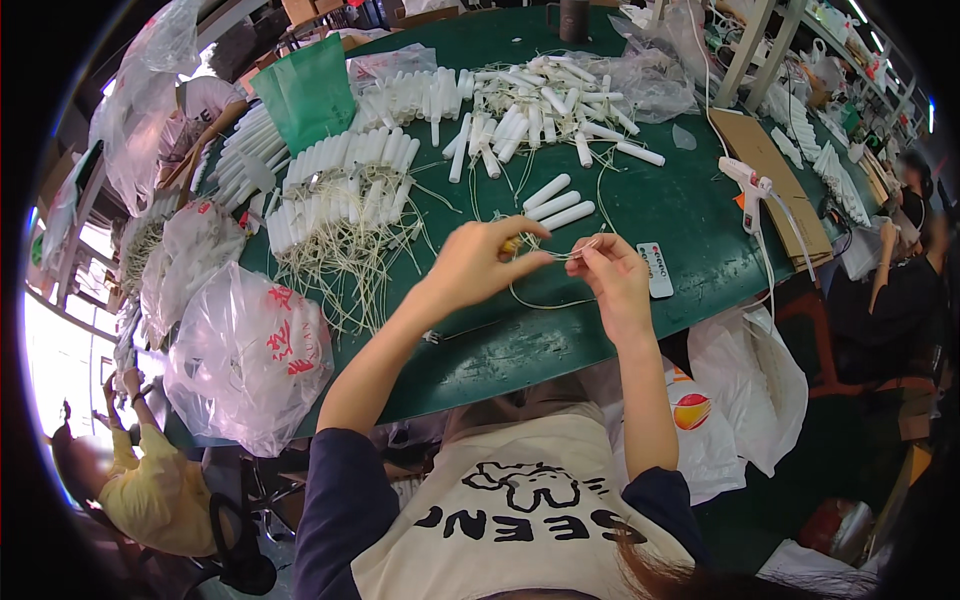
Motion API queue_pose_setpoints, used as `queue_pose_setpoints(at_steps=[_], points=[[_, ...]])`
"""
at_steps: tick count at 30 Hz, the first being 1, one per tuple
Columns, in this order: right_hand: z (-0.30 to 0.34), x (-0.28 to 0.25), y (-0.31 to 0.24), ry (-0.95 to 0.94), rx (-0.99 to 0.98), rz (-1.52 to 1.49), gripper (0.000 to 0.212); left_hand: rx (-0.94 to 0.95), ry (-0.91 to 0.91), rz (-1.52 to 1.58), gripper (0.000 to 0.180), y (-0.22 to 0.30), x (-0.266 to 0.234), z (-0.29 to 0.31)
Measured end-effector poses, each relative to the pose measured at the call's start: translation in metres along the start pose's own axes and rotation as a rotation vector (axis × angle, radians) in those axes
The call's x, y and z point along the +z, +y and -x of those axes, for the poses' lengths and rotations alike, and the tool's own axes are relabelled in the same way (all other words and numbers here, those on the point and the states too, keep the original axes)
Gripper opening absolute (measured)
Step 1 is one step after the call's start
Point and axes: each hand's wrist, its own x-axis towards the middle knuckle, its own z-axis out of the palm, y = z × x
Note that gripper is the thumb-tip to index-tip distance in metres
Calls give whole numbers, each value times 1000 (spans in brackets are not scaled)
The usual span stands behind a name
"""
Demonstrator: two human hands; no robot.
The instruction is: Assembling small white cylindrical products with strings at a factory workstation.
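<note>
My right hand (613, 280) is closed in a pinch on thin pale wires (585, 248), in front of my chest and above the table. Facing it, my left hand (480, 255) curls round a small yellow thing (512, 243), mostly hidden by the fingers; its thumb and forefinger point toward the wires. From the hands, a pale wire (540, 304) loops down over the tabletop. Just beyond them lie three white tubes (555, 202) side by side. A white card-like object (655, 270) with dark print rests right of my right hand.
The green table (690, 205) carries rows of white tubes with trailing wires (345, 200) at left and a loose heap (550, 95) farther back. A glue gun (750, 190) and cardboard (770, 180) are at right. Plastic bags (250, 355) crowd the near left edge. Other people sit at both sides.
</note>
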Motion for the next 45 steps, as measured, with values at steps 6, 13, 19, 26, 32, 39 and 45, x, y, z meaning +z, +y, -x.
queue_pose_setpoints(at_steps=[6,13,19,26,32,39,45], points=[[0,-1,2,48,-25,30,5,112,65,121,21,12,17,-8],[3,-4,-8,35,-31,113,10,156,111,147,19,13,22,-13],[0,-5,-15,-109,-84,169,15,96,47,381,20,4,20,-12],[-4,-7,-20,-233,-101,283,7,71,-141,314,20,2,13,-9],[-2,-13,-16,-246,-90,289,5,140,-142,267,18,3,12,-9],[-1,-17,-13,-148,-115,230,3,127,-8,333,16,11,10,-10],[4,-6,-16,-136,-102,326,4,300,267,-41,29,-4,21,-14]])
